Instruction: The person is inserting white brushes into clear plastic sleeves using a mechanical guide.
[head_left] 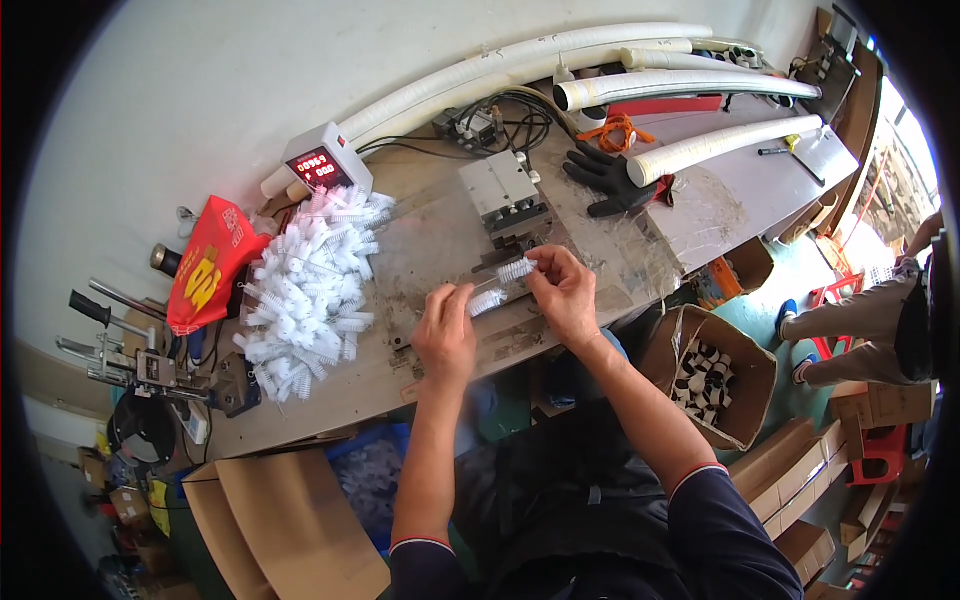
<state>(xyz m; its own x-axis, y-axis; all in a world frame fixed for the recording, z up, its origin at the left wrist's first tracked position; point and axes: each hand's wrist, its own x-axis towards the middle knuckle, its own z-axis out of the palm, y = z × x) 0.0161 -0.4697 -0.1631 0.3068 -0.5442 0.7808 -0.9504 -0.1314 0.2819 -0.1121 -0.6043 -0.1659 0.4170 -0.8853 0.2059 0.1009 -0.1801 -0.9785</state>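
Observation:
My left hand [445,330] is closed in a pinch on a small white bristled brush [487,302] at the front of the bench. Just to the right, my right hand [562,290] pinches another white brush [517,269], held a little farther from me. Both brushes are close together over the worktable [420,240], below a grey metal machine block [500,188]. A big heap of the same white brushes [310,290] lies left of my hands. Fine detail of the brushes' ends is too small to make out.
Behind the heap stands a counter box [330,160] with red digits; a red bag [215,262] sits left. A black glove [608,180] and long white tubes [690,88] lie far right. Cardboard boxes [300,510] stand below the bench. Another person's legs [850,330] show right.

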